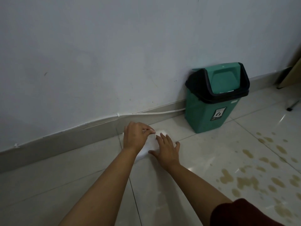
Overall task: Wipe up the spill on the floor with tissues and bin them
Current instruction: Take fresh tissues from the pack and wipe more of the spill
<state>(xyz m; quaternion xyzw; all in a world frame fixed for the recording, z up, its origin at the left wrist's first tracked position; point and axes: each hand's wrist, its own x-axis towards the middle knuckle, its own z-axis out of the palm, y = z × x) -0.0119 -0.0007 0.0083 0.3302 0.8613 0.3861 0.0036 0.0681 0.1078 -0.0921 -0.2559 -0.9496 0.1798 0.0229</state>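
Note:
A white tissue pack (150, 145) lies on the pale floor tiles close to the wall. My left hand (136, 137) curls over its far end and pinches a white tissue between thumb and fingertips. My right hand (166, 150) lies flat on the pack with its fingers spread. Brownish spill drops (254, 175) are scattered over the tiles at the lower right, apart from both hands. A green bin (213, 98) with a black rim and a green swing lid stands against the wall, to the right of the hands.
A grey skirting board (65, 141) and a white cable (146, 113) run along the foot of the wall. At the right edge are a wooden furniture panel (291, 74) and a thin metal leg with a black foot (291, 107).

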